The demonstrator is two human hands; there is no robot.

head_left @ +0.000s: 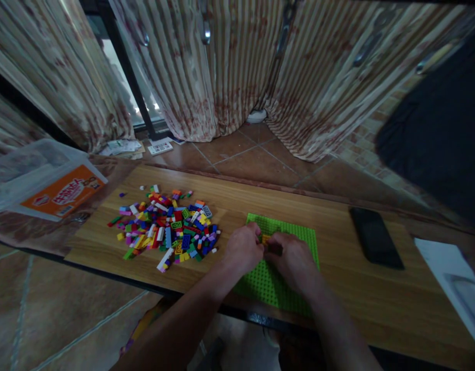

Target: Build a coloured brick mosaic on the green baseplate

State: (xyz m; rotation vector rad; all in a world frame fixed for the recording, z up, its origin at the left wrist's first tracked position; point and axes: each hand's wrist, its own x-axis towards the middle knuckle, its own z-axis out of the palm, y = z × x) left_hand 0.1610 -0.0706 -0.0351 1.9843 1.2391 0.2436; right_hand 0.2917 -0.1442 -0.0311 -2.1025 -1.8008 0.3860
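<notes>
Both hands meet over a green studded baseplate (276, 288) on the wooden board. My left hand (245, 246) is closed, its fingertips at a small orange-yellow toy brick (265, 239) near the plate's upper middle. From the other side my right hand (291, 255) reaches the same spot, thumb and fingers bent in a pinch around a dark gap. The brick lies between the two sets of fingertips; whether it is pressed onto the studs or held above them I cannot tell. What the right fingertips hold, if anything, is hidden.
A heap of mixed toy bricks (168, 226) spreads over the board's left half. Beyond it stands a clear plastic box (48, 175) with an orange label. A black phone (375, 238) lies to the right, near white paper (450, 278). Striped curtains (241, 67) hang behind.
</notes>
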